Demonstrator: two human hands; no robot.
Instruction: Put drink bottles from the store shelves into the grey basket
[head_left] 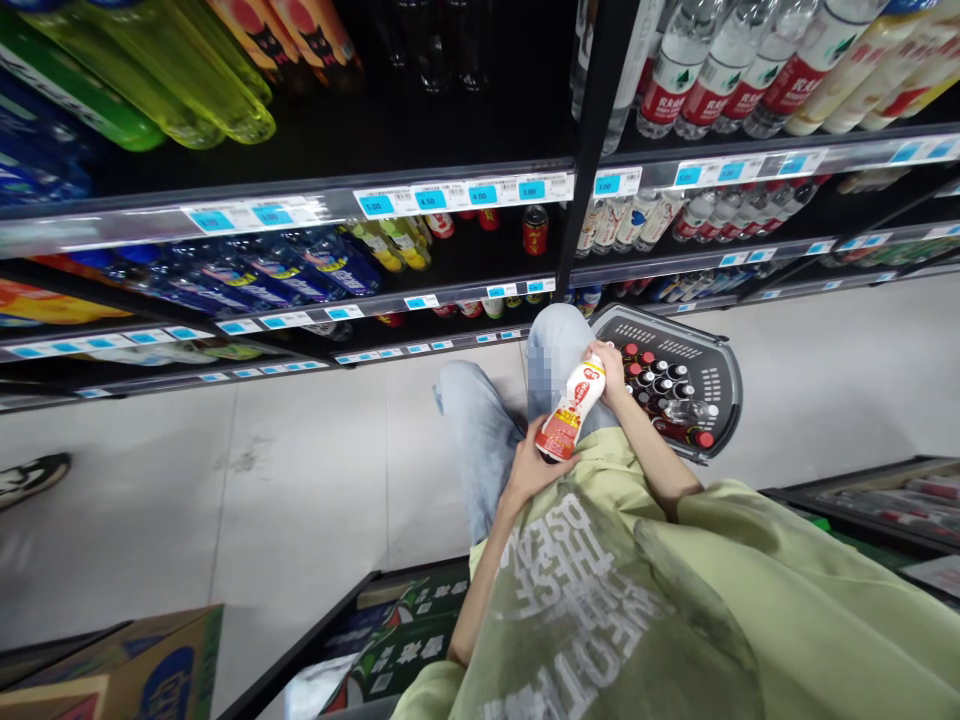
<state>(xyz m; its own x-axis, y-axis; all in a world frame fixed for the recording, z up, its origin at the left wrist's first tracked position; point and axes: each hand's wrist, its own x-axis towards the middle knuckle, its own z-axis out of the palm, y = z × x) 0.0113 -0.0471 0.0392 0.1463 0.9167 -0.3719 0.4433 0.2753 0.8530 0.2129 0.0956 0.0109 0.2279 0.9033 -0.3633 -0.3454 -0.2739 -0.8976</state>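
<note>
A drink bottle (574, 405) with a white and red label lies tilted over my lap, held between both hands. My left hand (531, 466) is closed around its dark lower end. Near the white cap, my right hand (610, 372) grips the upper end. Just right of my knee stands a grey shopping basket (724, 375) on the floor. Several bottles (660, 385) with red, white and dark caps are inside it, most upright, with a clear one lying tilted.
Drink shelves (450, 200) with price tags run along the front; water bottles (731, 75) fill the upper right. Behind me to the left are a cardboard box (180, 660) and green cartons (409, 650). Another person's shoe (34, 478) shows at the left edge.
</note>
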